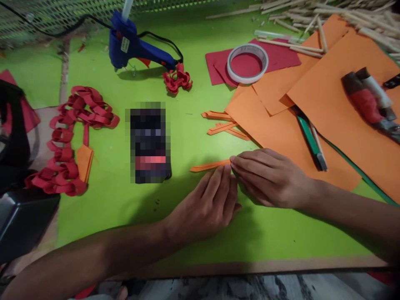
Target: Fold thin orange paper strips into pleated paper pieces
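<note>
A narrow folded orange paper strip [208, 166] lies on the green table, its pointed end toward the left. My right hand [270, 177] pinches the strip's right end between thumb and fingertips. Close against it, my left hand [212, 198] presses its fingertips together along the strip's lower edge; its thumb is mostly hidden beneath. Just beyond my hands are several similar folded orange strips [221, 128], partly against a large orange sheet [250, 114].
A pixelated phone [150, 143] lies left of my hands. Farther back are a blue glue gun [125, 46], a tape roll [229, 64] and red paper chains [64, 154]. At right lie a green cutter [308, 135], pliers [364, 98] and wooden sticks [368, 16].
</note>
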`<action>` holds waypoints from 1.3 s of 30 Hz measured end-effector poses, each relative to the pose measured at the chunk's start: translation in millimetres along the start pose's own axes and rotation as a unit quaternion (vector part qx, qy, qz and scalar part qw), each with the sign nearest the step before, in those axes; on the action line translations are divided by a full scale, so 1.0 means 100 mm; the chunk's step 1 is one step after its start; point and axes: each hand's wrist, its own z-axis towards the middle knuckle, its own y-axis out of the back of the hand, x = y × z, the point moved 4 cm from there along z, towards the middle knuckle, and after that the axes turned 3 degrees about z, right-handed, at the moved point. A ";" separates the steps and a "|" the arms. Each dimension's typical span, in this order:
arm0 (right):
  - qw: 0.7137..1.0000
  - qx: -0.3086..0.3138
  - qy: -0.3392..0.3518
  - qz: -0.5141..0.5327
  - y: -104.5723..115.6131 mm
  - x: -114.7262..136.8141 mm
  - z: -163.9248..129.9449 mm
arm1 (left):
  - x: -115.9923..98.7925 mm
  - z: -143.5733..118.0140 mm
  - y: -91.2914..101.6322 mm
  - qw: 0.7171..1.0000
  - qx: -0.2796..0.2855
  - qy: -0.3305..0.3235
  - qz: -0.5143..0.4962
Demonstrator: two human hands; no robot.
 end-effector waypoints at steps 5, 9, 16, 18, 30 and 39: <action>1.000 -0.002 0.002 -0.011 0.00 0.01 0.00 | -0.03 -0.02 0.01 0.999 0.011 -0.008 0.030; 1.000 -0.004 0.006 -0.007 0.00 0.01 0.00 | -0.05 -0.04 0.03 0.999 0.016 -0.006 0.048; 1.000 -0.002 0.003 -0.003 -0.01 0.01 0.01 | 0.28 -0.13 0.16 0.999 -0.044 -0.009 -0.025; 1.000 0.000 0.001 -0.005 -0.01 0.01 0.01 | 0.46 -0.16 0.14 0.996 -0.039 0.058 -0.057; 1.000 0.005 0.017 -0.023 0.00 0.03 0.00 | 0.71 -0.12 -0.08 0.946 0.025 0.172 -0.274; 0.999 0.012 0.016 -0.032 0.00 0.03 0.00 | 0.67 -0.05 -0.12 0.954 0.046 0.146 -0.256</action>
